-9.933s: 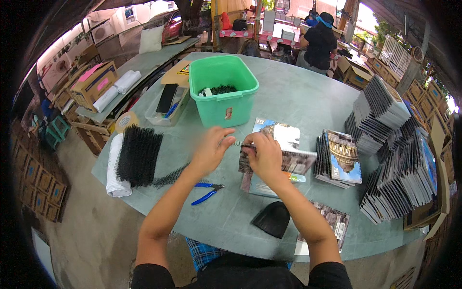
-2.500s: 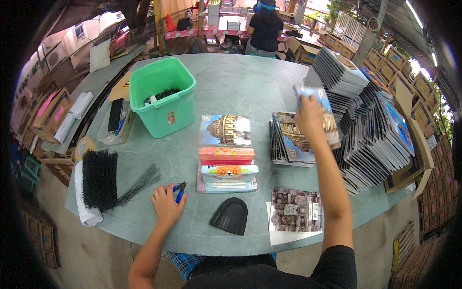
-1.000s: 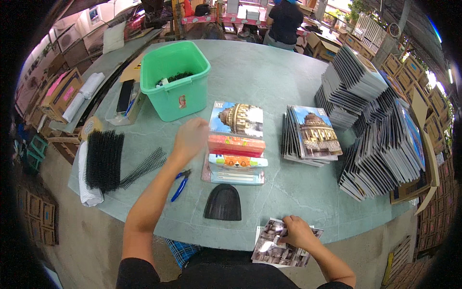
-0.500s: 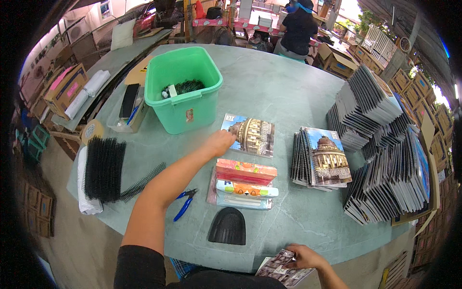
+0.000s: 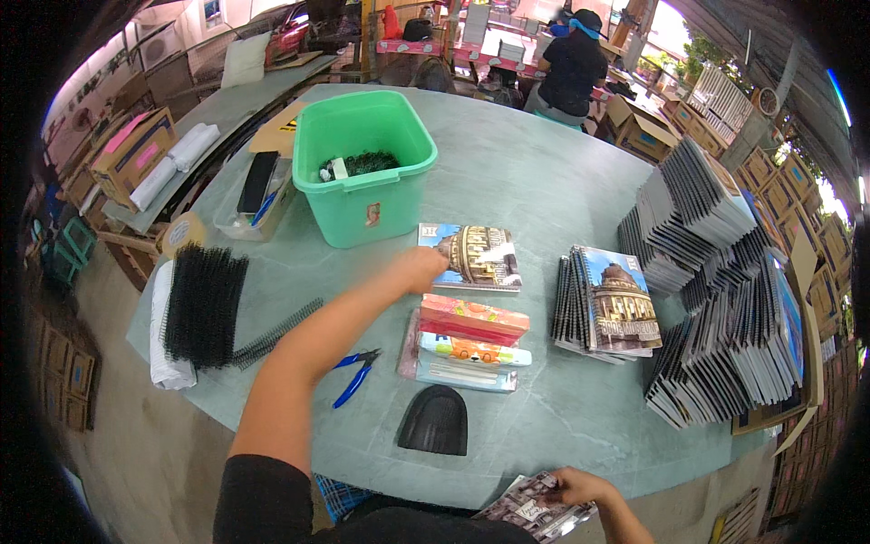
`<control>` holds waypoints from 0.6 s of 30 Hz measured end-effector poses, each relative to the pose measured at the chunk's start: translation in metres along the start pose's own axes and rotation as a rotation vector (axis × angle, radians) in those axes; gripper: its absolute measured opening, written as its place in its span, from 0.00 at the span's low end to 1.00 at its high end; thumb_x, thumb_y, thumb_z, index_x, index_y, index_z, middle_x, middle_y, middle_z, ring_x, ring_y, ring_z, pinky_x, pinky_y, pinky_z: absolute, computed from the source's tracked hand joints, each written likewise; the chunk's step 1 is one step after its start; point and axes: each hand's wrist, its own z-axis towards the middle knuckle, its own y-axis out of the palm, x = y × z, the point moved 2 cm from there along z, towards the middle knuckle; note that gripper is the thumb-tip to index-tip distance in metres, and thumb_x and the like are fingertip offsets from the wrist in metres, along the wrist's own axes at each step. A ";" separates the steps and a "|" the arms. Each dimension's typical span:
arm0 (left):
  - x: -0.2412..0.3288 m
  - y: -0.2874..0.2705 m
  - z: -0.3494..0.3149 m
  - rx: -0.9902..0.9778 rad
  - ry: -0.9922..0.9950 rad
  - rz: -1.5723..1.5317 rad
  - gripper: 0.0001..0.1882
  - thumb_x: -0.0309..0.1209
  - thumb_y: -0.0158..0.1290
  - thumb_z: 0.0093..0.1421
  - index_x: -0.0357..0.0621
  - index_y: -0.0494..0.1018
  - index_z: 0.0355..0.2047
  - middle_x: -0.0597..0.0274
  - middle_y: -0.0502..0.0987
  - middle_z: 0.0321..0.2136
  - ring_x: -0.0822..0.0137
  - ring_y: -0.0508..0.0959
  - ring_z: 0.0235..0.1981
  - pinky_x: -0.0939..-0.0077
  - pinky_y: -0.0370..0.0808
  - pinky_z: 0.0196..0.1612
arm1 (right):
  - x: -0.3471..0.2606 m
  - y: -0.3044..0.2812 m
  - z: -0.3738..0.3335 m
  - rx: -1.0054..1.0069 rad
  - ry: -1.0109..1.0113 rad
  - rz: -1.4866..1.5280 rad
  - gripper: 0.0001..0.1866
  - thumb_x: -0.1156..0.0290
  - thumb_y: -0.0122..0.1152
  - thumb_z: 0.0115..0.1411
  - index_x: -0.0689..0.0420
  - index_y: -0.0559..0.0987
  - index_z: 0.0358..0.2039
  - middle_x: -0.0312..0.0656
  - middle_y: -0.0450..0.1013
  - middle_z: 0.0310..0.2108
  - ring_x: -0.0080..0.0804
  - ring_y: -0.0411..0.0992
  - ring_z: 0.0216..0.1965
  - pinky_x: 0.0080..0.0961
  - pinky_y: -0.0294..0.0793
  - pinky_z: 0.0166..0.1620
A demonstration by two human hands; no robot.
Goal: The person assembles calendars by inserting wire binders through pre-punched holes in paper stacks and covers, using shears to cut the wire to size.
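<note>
My left hand (image 5: pixel 422 270) reaches across the table to the lower left edge of a stack of printed notebook covers (image 5: pixel 482 256) showing a domed building. Its fingers are curled and slightly blurred; whether they grip a sheet is hidden. Low at the table's front edge, my right hand (image 5: pixel 580 488) holds a printed booklet (image 5: pixel 533 513) with a dark picture, thumb on top. Between my hands lie small pink and white packs (image 5: pixel 473 328) on a pale blue block, and a black ribbed rounded piece (image 5: pixel 435 421). Blue-handled cutters (image 5: pixel 353 377) rest beside my left forearm.
A green bin (image 5: pixel 362 195) holds black coil scraps. Black binding coils (image 5: pixel 204 306) lie at the left. Spiral notebooks (image 5: pixel 616 299) stand to the right, near larger notebook stacks (image 5: pixel 725 335) in a carton. Another person (image 5: pixel 571 68) sits beyond the table.
The view has shifted a little, so the bin and coils appear farther right. My left hand stays by the cover stack, slightly blurred. My right hand and its booklet have shifted slightly.
</note>
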 end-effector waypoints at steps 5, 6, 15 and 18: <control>0.004 0.050 0.010 0.277 -0.014 0.144 0.08 0.30 0.52 0.47 0.43 0.71 0.29 0.54 0.76 0.31 0.57 0.77 0.34 0.63 0.74 0.34 | -0.056 -0.050 -0.029 0.191 -0.133 -0.202 0.15 0.63 0.63 0.51 0.61 0.77 0.35 0.50 0.75 0.31 0.39 0.73 0.32 0.32 0.70 0.37; 0.009 0.045 0.004 0.330 -0.009 0.125 0.08 0.30 0.51 0.48 0.43 0.71 0.29 0.54 0.76 0.30 0.58 0.76 0.33 0.64 0.74 0.33 | -0.075 -0.071 -0.047 0.272 -0.134 -0.214 0.16 0.64 0.64 0.49 0.62 0.77 0.34 0.50 0.75 0.30 0.38 0.74 0.31 0.31 0.71 0.35; 0.001 -0.004 -0.053 0.574 -0.239 -0.095 0.13 0.29 0.49 0.51 0.44 0.72 0.38 0.57 0.77 0.29 0.56 0.77 0.33 0.60 0.72 0.34 | -0.298 -0.133 -0.055 0.928 -0.541 -0.735 0.13 0.76 0.61 0.43 0.59 0.77 0.33 0.48 0.74 0.24 0.46 0.74 0.27 0.34 0.72 0.32; -0.005 -0.070 -0.090 0.723 -0.311 -0.293 0.14 0.27 0.49 0.51 0.45 0.73 0.40 0.55 0.78 0.32 0.56 0.78 0.35 0.62 0.73 0.37 | -0.311 -0.133 0.015 0.895 -0.541 -0.869 0.12 0.76 0.59 0.45 0.57 0.77 0.34 0.50 0.73 0.25 0.49 0.73 0.27 0.39 0.71 0.32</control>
